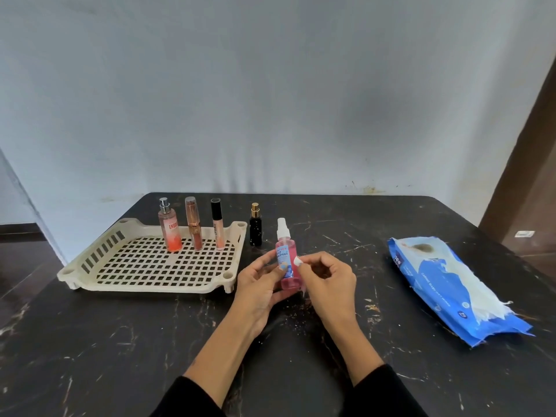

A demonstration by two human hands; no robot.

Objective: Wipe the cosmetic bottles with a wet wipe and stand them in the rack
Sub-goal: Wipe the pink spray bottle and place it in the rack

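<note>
My left hand (258, 278) grips a pink spray bottle (286, 260) with a blue label and a white spray top, held upright above the table. My right hand (326, 278) pinches a small white wet wipe (298, 262) against the bottle's right side. Three bottles stand at the back of the cream rack (90, 266): a pink perfume bottle (170, 227), a rose-gold tube (194, 225) and a black-capped lip gloss (217, 225). A small black bottle (255, 225) with a gold top stands on the table just right of the rack.
A blue pack of wet wipes (436, 275) lies at the right of the black marble table (120, 341), with a wipe hanging out of its opening. A pale wall rises behind the table. A brown door frame (523, 164) stands at the far right.
</note>
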